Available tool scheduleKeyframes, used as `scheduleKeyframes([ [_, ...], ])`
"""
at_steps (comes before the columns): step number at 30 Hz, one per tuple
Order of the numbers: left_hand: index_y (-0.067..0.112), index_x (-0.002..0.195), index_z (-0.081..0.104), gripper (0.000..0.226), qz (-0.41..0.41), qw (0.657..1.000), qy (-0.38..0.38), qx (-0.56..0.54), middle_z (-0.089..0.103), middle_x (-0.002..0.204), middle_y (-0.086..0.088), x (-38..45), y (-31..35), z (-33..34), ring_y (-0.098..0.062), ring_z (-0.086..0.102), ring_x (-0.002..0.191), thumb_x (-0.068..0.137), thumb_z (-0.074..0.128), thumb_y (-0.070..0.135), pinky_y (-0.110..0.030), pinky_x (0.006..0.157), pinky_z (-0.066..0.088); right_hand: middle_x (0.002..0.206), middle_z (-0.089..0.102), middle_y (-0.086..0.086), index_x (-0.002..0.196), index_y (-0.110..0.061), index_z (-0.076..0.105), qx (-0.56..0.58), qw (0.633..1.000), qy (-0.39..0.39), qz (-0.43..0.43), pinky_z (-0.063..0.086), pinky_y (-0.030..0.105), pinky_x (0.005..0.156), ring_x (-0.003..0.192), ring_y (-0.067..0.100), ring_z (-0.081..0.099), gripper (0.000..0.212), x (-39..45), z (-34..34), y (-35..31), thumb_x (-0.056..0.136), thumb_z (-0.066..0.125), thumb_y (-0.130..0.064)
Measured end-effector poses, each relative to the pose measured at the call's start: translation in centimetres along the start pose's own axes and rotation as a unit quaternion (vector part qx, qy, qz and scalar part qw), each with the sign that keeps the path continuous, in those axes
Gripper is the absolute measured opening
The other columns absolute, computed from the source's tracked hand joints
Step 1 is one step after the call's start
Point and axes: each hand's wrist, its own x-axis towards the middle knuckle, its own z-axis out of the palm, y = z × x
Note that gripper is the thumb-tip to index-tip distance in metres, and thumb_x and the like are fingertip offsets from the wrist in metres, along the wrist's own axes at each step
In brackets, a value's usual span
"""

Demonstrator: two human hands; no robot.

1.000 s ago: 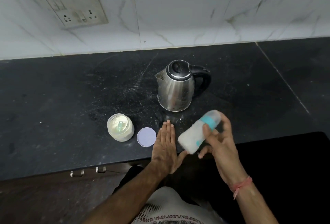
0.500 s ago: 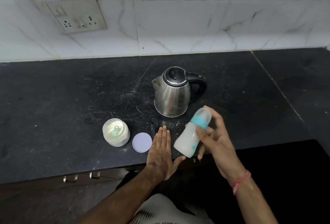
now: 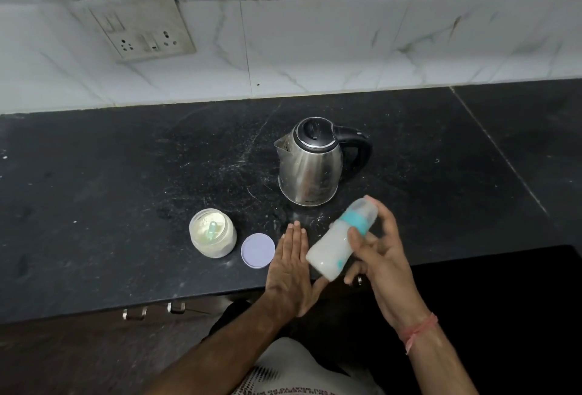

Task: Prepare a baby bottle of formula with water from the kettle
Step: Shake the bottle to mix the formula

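My right hand (image 3: pixel 379 254) grips a baby bottle (image 3: pixel 330 245) with a teal collar and clear cap, tilted with its cap up and to the right; it holds milky white liquid. My left hand (image 3: pixel 289 264) lies flat with straight fingers on the black counter (image 3: pixel 110 190), just left of the bottle's base. A steel kettle (image 3: pixel 310 164) with a black lid and handle stands shut behind the hands. An open jar of formula powder (image 3: pixel 212 234) with a teal scoop inside sits to the left, its pale lilac lid (image 3: pixel 257 250) lying flat beside it.
A white marble-tiled wall runs along the back with a switch and socket plate (image 3: pixel 138 27) at upper left. The counter's front edge passes under my hands, with drawer handles (image 3: pixel 154 309) below. A seam crosses the counter at the right.
The bottle in my right hand has swung between tilts, its cap dropping and rising. My left hand has stayed flat on the counter. The view has shifted slightly.
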Motion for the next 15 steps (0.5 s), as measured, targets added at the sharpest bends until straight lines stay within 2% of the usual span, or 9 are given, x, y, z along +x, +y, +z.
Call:
scheduleKeyframes([
  [2,-0.004,0.165,-0.031,0.114,0.001,1.0,-0.004,0.002,-0.047,0.166,-0.025,-0.1,0.0,-0.2,-0.037,-0.037,0.164,0.106,0.011,0.084,-0.051,0.139,-0.011,0.121,0.079,0.011,0.153,-0.037,0.048,0.024,0.999,0.023,0.005,0.058,0.031,0.05,0.081,0.028,0.073,0.056,0.4,-0.2,-0.4,0.102,0.069,-0.033],
  [6,-0.005,0.168,-0.026,0.114,0.006,1.0,0.004,0.011,-0.046,0.166,-0.028,0.0,-0.2,0.0,-0.04,-0.033,0.166,0.106,0.011,0.082,-0.053,0.139,-0.009,0.123,0.078,0.018,0.157,-0.042,0.045,-0.038,0.997,-0.067,-0.009,0.059,0.031,0.05,0.083,0.029,0.073,0.066,1.2,-0.7,-1.9,0.101,0.072,-0.021],
  [8,-0.005,0.167,-0.028,0.115,0.001,1.0,-0.002,0.008,-0.043,0.171,-0.026,-0.2,0.0,-0.3,-0.038,-0.033,0.166,0.106,0.01,0.084,-0.051,0.139,-0.011,0.129,0.075,0.021,0.158,-0.04,0.045,0.003,0.999,-0.021,-0.031,0.058,0.029,0.049,0.094,0.033,0.072,0.061,1.8,-1.0,-2.9,0.103,0.068,-0.025],
  [10,-0.006,0.167,-0.028,0.115,-0.001,1.0,0.0,0.012,-0.04,0.174,-0.027,-0.3,0.2,-0.8,-0.039,-0.032,0.167,0.106,0.008,0.085,-0.05,0.139,-0.012,0.125,0.076,0.014,0.158,-0.039,0.045,0.007,0.999,0.009,-0.049,0.057,0.029,0.048,0.096,0.032,0.07,0.059,2.3,-1.1,-3.5,0.104,0.067,-0.03],
  [13,-0.007,0.167,-0.028,0.115,-0.004,1.0,-0.005,0.024,-0.039,0.173,-0.029,-0.4,0.2,-0.9,-0.041,-0.032,0.167,0.106,0.005,0.084,-0.051,0.139,-0.013,0.123,0.079,0.015,0.159,-0.041,0.044,-0.048,0.996,-0.062,-0.05,0.058,0.031,0.049,0.097,0.033,0.073,0.068,2.3,-1.0,-3.6,0.099,0.073,-0.023],
  [15,-0.006,0.167,-0.028,0.115,-0.004,1.0,-0.004,0.012,-0.04,0.173,-0.027,-0.4,0.2,-0.9,-0.04,-0.032,0.167,0.106,0.007,0.084,-0.05,0.139,-0.014,0.127,0.076,0.02,0.159,-0.039,0.044,-0.01,0.998,-0.03,-0.052,0.058,0.03,0.05,0.099,0.033,0.074,0.064,2.0,-0.8,-3.2,0.102,0.07,-0.024],
])
